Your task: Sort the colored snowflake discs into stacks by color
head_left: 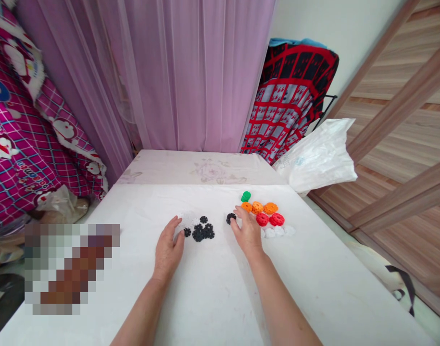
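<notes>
My right hand (249,233) pinches a small bundle of black notched plastic discs (230,218) between thumb and fingers, at or just above the table. My left hand (169,245) rests at the left of a loose pile of black notched discs (202,232), its thumb and fingers apart and holding nothing. One black disc (187,232) lies close by the left thumb. White or clear discs (188,221) are scattered behind that pile. Beyond my right hand sit stacked orange discs (270,208), red discs (277,219), a green stack (245,196) and white stacks (278,231).
A white cloth covers the table (205,298). A white plastic bag (317,156) stands at the far right edge. Behind are a purple curtain (198,72) and a red patterned cloth (281,101). A blurred-out patch (73,269) covers the table's left side.
</notes>
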Demonstrator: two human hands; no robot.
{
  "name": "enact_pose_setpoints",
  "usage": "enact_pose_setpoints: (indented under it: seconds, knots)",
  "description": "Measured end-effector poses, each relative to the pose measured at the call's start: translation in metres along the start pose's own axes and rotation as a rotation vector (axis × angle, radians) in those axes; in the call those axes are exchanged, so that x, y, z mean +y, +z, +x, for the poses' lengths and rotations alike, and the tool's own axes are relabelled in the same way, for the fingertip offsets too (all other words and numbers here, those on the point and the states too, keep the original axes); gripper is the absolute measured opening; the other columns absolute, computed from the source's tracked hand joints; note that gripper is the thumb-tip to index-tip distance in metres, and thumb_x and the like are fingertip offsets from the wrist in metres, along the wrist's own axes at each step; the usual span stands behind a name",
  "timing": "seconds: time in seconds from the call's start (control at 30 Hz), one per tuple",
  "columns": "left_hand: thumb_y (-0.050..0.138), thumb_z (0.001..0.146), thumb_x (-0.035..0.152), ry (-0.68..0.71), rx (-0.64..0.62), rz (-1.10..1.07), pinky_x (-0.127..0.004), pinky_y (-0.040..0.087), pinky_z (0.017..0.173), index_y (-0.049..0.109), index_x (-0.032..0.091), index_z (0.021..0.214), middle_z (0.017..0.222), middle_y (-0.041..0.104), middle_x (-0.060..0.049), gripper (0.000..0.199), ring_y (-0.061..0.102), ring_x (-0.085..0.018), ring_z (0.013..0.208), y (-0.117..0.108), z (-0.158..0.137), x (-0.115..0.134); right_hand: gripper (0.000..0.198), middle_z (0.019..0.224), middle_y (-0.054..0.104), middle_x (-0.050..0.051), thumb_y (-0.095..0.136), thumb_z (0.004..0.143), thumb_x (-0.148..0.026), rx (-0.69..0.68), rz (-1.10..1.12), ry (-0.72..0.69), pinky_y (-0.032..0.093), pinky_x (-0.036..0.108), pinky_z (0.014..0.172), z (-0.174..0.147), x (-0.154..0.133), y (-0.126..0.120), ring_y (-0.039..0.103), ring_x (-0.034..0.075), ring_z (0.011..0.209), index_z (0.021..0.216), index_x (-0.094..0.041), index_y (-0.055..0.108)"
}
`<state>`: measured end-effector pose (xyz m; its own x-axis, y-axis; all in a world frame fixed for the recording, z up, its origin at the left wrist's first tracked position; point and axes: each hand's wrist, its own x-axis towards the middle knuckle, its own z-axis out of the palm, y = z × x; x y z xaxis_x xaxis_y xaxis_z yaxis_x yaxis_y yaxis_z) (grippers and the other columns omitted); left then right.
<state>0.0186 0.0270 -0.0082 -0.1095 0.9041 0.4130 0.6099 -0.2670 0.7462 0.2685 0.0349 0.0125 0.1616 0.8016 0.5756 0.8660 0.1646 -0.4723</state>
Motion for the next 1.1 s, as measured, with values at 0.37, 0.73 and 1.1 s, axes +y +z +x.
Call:
enact_pose_setpoints:
  seconds: [0.37, 0.73, 1.1]
  knots:
    - [0.048, 0.087, 0.03, 0.034, 0.006, 0.005, -0.043, 0.046, 0.104, 0.059, 0.022, 0.118, 0.13, 0.062, -0.008, 0.034, 0.056, -0.023, 0.121, -0.001, 0.001, 0.003, 0.027, 0.097, 0.07, 0.003, 0.06, 0.077, -0.021, -0.229, 0.032, -0.026, 0.049, 0.03, 0.08, -0.034, -0.051, 0.011, 0.062, 0.018, 0.088, 0.105, -0.023, 0.063]
    - [0.048, 0.087, 0.028, 0.037, -0.022, 0.023, -0.043, 0.047, 0.103, 0.059, 0.021, 0.118, 0.131, 0.061, -0.009, 0.033, 0.057, -0.022, 0.121, -0.003, 0.002, 0.006, 0.036, 0.094, 0.072, 0.0, 0.063, 0.075, -0.019, -0.332, -0.046, 0.034, 0.047, 0.029, 0.076, -0.036, -0.055, 0.013, 0.063, 0.019, 0.086, 0.11, -0.025, 0.058]
    - [0.048, 0.087, 0.028, 0.022, -0.021, 0.018, -0.044, 0.046, 0.103, 0.059, 0.021, 0.118, 0.132, 0.06, -0.009, 0.034, 0.056, -0.024, 0.122, -0.001, 0.0, 0.007, 0.016, 0.091, 0.069, 0.004, 0.059, 0.077, -0.026, -0.118, -0.147, 0.071, 0.042, 0.03, 0.074, 0.012, -0.014, -0.022, 0.059, 0.019, 0.081, 0.092, -0.021, 0.064]
